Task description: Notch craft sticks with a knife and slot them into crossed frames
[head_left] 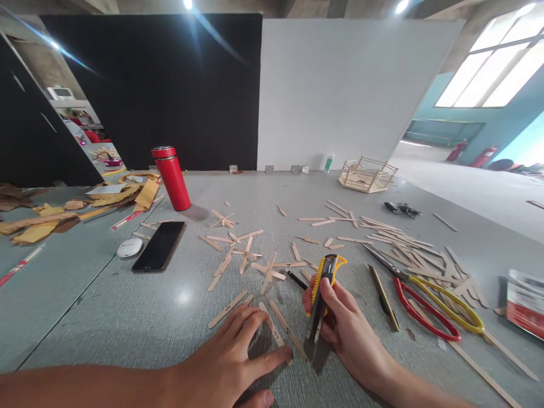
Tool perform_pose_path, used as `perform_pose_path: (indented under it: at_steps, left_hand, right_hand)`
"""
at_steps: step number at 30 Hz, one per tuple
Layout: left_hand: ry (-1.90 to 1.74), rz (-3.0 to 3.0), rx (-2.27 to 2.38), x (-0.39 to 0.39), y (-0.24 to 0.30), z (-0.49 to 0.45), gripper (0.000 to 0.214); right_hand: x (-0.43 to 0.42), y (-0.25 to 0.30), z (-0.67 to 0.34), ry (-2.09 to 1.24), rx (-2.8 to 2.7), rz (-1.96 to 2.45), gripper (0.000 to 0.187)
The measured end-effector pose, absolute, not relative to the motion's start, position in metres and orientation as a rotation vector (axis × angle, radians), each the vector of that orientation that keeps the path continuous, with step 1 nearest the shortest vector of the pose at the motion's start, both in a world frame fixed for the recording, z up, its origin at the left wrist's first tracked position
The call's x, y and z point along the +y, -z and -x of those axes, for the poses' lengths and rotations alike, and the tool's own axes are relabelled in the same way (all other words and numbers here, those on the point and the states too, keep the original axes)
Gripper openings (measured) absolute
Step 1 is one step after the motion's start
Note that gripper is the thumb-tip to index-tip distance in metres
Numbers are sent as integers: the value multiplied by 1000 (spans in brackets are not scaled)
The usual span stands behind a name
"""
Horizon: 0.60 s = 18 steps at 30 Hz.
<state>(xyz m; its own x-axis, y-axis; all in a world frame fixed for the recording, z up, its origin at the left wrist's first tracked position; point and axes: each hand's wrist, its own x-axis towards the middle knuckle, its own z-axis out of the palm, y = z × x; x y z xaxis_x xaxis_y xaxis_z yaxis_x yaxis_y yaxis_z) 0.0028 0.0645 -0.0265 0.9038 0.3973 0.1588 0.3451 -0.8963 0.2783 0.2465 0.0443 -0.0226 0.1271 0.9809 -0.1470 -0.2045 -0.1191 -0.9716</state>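
My right hand (346, 331) is closed around a yellow and black utility knife (322, 294), its blade end pointing down at a flat wooden stick (284, 326) on the grey table (127, 323). My left hand (229, 362) lies flat with fingers spread, its fingertips pressing on wooden sticks beside the blade. A black pen (296, 279) lies just beyond the knife.
Several loose wooden sticks (249, 258) are scattered ahead. Red and yellow scissors (425, 297) lie to the right, with a long thin tool (383, 297) beside them. A red flask (172, 177), black phone (159, 246), white earbud case (129, 247), cardboard scraps (51, 218) and a stick basket (368, 174) sit farther off.
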Motion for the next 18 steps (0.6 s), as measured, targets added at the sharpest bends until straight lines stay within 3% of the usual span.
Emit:
perform_pose_path:
  at_steps: [10,18]
  left_hand:
    - [-299,-2809,537,65,24,-4,62]
    - [-227,-2756,585,62,8,-4,61]
  right_hand:
    - [46,22,-246,-1233,-869,1276,59]
    - [38,26,-245,-1194,-944,1278,40]
